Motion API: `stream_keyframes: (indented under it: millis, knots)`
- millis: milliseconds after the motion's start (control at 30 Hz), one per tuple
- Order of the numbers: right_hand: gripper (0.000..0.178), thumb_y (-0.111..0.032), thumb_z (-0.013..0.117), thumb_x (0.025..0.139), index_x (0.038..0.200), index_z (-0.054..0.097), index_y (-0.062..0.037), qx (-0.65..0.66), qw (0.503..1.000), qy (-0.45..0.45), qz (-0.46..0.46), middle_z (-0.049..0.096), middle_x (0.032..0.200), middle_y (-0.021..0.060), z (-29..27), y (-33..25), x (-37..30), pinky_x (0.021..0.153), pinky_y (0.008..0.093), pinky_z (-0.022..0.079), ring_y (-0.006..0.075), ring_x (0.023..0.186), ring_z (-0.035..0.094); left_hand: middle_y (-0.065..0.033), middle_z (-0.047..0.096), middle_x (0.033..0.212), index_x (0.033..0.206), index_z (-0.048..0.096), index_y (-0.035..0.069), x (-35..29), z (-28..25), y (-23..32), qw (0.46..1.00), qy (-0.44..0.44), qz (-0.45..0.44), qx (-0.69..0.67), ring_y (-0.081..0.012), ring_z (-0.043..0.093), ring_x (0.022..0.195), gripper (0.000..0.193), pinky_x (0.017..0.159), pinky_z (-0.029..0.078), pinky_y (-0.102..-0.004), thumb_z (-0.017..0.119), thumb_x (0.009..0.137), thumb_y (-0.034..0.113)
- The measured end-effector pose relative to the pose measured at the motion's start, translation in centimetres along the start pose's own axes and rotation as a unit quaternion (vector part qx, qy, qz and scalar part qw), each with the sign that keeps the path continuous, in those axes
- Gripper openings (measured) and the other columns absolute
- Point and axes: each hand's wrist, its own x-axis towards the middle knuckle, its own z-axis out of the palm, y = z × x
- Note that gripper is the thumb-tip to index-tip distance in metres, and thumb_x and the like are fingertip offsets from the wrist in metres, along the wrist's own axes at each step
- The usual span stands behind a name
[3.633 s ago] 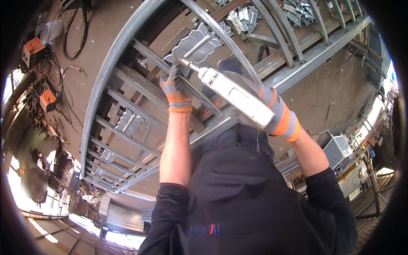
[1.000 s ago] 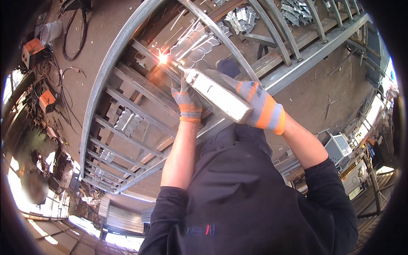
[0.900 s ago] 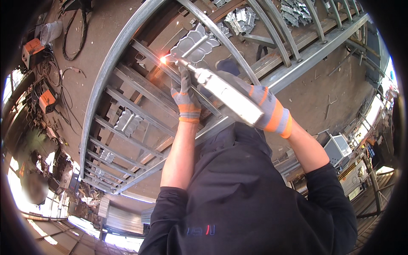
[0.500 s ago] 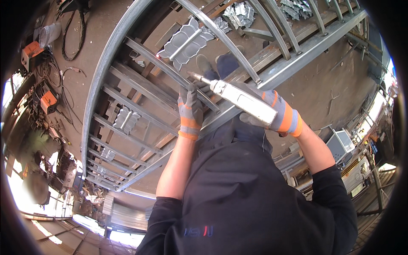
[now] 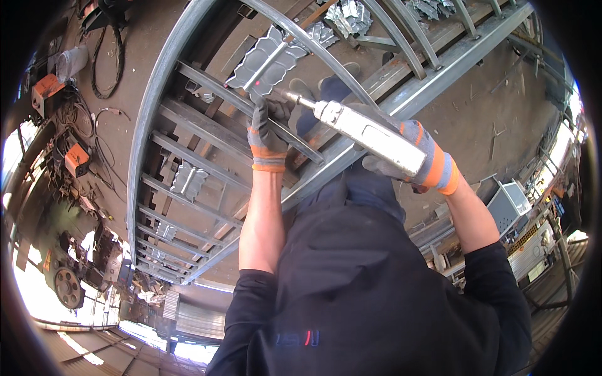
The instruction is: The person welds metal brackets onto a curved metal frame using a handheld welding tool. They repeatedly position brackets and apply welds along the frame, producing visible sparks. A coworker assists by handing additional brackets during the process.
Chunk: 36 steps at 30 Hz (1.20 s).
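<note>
Gripping the white torch [image 5: 376, 138] in the right hand [image 5: 430, 149], near the scalloped panel [image 5: 260, 61]; having moved the left hand [image 5: 268, 139] along the bar [image 5: 213, 87] towards that panel since 0.5 s ago, unclear whether grasping.

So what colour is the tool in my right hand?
White: the tool in your right hand shows best in the head view.

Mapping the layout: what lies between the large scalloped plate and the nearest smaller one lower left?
In the head view, grey crossbars lie between the large plate and the small plate.
</note>
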Motion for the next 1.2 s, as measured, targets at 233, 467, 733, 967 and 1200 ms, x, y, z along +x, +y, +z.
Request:
stream_keyframes:
  millis: [233,467,733,967,1200]
  knots:
    - [0.07,-0.008,0.08,0.09,0.154,0.053,0.0028,0.054,0.999,0.006,-0.001,0.073,0.134,0.0138,0.7,1.2,0.3,0.102,0.0347,0.054,0.0206,0.114,0.07,-0.0035,0.064,0.095,0.105,0.066,0.007,-1.0,1.1,0.4,0.997,0.054,-0.049,-0.032,-0.0214,0.062,0.094,0.037,0.102,0.054,-0.0452,0.068,0.105,0.044]
    - [0.066,-0.008,0.07,0.097,0.159,0.048,0.0004,0.135,0.988,-0.062,0.03,0.064,0.15,0.0145,1.0,2.8,1.1,0.112,0.0361,0.049,0.0241,0.134,0.064,-0.0158,0.072,0.116,0.134,0.056,0.0,-6.7,3.8,-0.3,0.984,0.089,-0.097,0.122,-0.0298,0.075,0.106,0.069,0.09,0.065,-0.0448,0.06,0.104,0.062]
    - [0.065,-0.012,0.073,0.094,0.155,0.054,0.0004,0.16,0.983,-0.088,-0.021,0.064,0.147,0.016,1.5,5.2,1.9,0.11,0.0361,0.05,0.0253,0.13,0.064,-0.013,0.071,0.112,0.127,0.057,0.005,-6.1,3.7,0.0,0.968,0.153,-0.153,0.13,-0.0271,0.076,0.094,0.057,0.076,0.067,-0.0416,0.062,0.105,0.058]
    - [0.063,-0.011,0.067,0.097,0.157,0.051,0.0002,0.118,0.986,-0.099,-0.07,0.059,0.155,0.0165,1.3,6.2,1.8,0.116,0.0372,0.047,0.0253,0.141,0.059,-0.0085,0.072,0.122,0.132,0.065,0.006,-6.1,4.3,0.3,0.958,0.18,-0.177,0.137,-0.024,0.071,0.108,0.065,0.094,0.061,-0.0445,0.064,0.102,0.063]
    - [0.063,-0.009,0.071,0.097,0.157,0.052,-0.0004,0.165,0.982,-0.092,0.009,0.061,0.153,0.0155,1.7,5.1,2.1,0.114,0.0362,0.048,0.0235,0.136,0.062,-0.0088,0.072,0.122,0.132,0.065,0.005,-6.1,4.2,0.2,0.959,0.179,-0.173,0.138,-0.0246,0.071,0.109,0.064,0.095,0.061,-0.0447,0.064,0.103,0.062]
